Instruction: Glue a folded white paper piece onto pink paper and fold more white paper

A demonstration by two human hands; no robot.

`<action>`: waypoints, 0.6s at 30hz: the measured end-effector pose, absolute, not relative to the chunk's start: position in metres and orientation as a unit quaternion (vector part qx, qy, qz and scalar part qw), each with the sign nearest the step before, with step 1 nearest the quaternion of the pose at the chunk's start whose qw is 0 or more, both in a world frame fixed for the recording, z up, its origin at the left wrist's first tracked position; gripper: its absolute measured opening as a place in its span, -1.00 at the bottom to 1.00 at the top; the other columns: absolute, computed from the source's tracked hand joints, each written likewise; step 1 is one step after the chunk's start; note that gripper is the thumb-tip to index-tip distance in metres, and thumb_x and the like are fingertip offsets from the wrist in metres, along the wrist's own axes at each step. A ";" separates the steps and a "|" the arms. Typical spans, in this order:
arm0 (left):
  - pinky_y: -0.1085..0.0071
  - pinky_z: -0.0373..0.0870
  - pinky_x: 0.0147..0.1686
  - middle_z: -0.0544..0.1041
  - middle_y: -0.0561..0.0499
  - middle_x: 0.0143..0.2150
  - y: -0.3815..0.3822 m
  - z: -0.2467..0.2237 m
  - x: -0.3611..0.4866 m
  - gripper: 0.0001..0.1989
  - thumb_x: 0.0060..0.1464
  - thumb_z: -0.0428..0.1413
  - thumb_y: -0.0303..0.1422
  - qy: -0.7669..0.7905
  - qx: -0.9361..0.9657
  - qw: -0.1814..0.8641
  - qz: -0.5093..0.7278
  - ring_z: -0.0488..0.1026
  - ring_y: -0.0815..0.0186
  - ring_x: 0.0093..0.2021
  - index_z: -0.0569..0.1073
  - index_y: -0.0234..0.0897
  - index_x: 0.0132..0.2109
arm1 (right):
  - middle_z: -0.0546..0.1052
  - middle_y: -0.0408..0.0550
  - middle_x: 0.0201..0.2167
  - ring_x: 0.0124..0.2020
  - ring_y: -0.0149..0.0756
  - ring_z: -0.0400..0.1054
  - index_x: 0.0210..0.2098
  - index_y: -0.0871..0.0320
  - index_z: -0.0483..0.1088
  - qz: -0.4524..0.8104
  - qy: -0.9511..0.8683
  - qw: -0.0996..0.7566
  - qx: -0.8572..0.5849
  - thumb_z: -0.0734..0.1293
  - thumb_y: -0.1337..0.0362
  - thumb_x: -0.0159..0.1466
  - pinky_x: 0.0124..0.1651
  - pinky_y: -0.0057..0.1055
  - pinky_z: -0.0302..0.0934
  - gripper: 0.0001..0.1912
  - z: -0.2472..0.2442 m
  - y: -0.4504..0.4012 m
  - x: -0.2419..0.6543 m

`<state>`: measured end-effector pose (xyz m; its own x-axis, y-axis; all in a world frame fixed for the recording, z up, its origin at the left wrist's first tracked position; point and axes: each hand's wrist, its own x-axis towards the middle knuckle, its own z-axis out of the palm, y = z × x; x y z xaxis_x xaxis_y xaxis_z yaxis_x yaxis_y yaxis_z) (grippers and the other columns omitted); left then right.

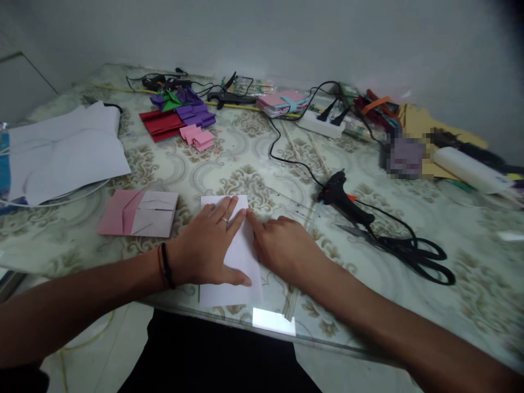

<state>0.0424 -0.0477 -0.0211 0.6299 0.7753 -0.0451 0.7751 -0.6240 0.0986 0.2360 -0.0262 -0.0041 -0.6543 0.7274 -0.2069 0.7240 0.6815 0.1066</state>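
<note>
A white sheet of paper (241, 292), seemingly folded, lies upright at the table's front edge. My left hand (202, 240) rests on it, palm down, fingers spread and thumb out, with a ring on one finger. At the paper's right edge is my right hand (282, 243), its index fingertip touching the upper edge close to my left fingers. The other right fingers are curled in, and its thumb is mostly hidden. Left of my hands lies a folded pink-and-white paper piece (153, 215).
To the right lie a black glue gun (346, 199) and black-handled scissors (401, 248). Behind are pink folded paper (197, 137), red folded paper (160, 125), purple folded paper (196, 114) and a white power strip (321, 124). White sheets (69, 158) cover the left side.
</note>
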 end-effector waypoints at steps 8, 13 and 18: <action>-0.19 0.03 0.36 -0.04 -0.63 0.51 -0.048 -0.020 0.043 0.27 -0.05 0.10 0.40 0.429 0.901 0.055 -0.001 -0.06 -0.35 0.52 0.12 -0.59 0.46 | 0.61 0.02 -0.52 -0.48 -0.17 0.50 0.24 0.62 0.35 0.038 0.949 0.068 0.305 0.33 0.49 0.23 -0.29 -0.24 0.28 -0.41 -0.013 -0.075 0.266; -0.23 0.05 0.34 -0.04 -0.65 0.50 -0.048 -0.016 0.044 0.24 -0.05 0.12 0.38 0.432 0.900 0.053 -0.020 -0.08 -0.35 0.52 0.12 -0.50 0.48 | 0.64 0.05 -0.44 -0.46 -0.19 0.49 0.15 0.61 0.43 0.040 0.963 -0.002 0.265 0.37 0.50 0.08 -0.30 -0.25 0.31 -0.37 -0.012 -0.099 0.276; -0.24 0.05 0.34 -0.07 -0.65 0.50 -0.048 -0.015 0.043 0.25 -0.03 0.08 0.40 0.431 0.901 0.048 -0.030 -0.08 -0.36 0.52 0.10 -0.51 0.49 | 0.69 0.21 -0.22 -0.39 -0.11 0.52 0.01 0.52 0.55 0.029 0.975 -0.003 0.222 0.35 0.45 0.01 -0.30 -0.18 0.34 -0.44 -0.006 -0.123 0.281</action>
